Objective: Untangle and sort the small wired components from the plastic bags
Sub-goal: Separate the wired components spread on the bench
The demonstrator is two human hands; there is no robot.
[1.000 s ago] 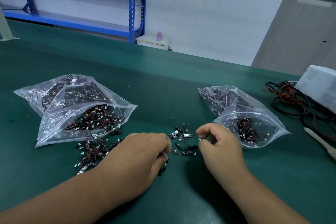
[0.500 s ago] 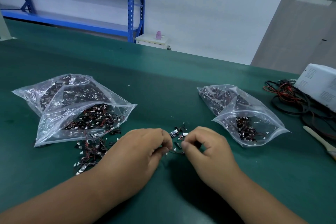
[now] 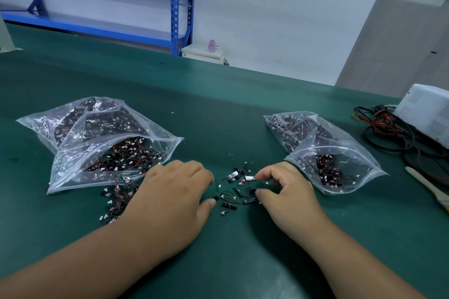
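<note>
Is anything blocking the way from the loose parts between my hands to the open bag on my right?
Nothing visible, besides the right hand itself. The loose components lie on bare green mat, and the right bag opens toward them just beyond that hand.

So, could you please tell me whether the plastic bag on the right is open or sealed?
Open: the bag's zip mouth gapes toward the person, and the wired components inside show through the opening.
</note>
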